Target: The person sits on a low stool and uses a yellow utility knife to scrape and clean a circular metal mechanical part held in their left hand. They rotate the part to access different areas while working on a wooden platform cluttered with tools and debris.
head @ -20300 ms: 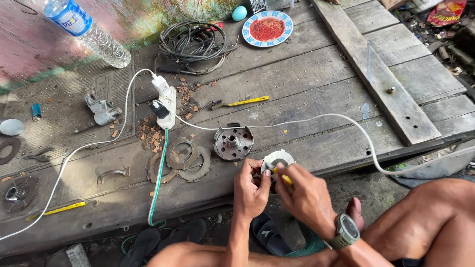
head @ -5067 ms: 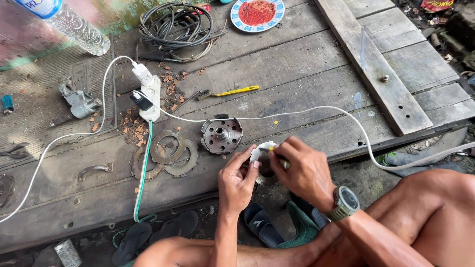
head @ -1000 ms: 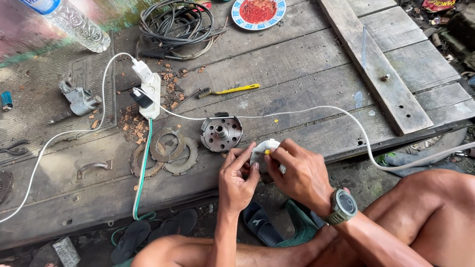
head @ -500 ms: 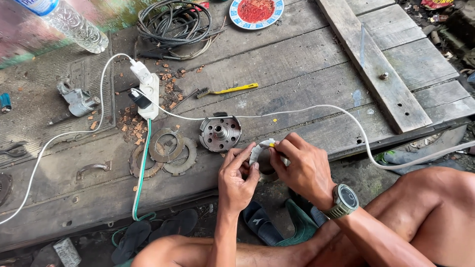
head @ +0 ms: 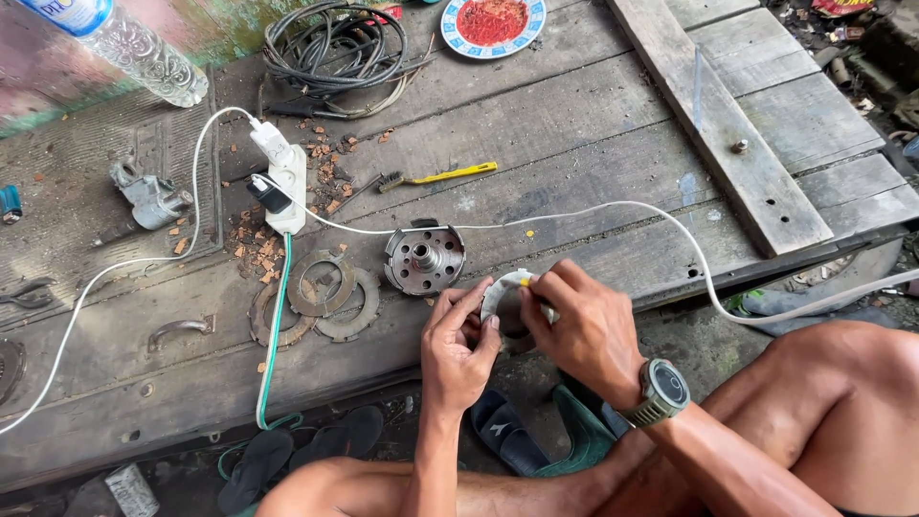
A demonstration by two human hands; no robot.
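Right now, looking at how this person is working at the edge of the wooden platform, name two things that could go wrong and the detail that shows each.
1. Both hands, left and right, hold the small round part beyond the platform's edge; if it slips, it may drop among the sandals below.
2. The white cable runs right past the hands to the power strip; a snagged wrist could tug it.
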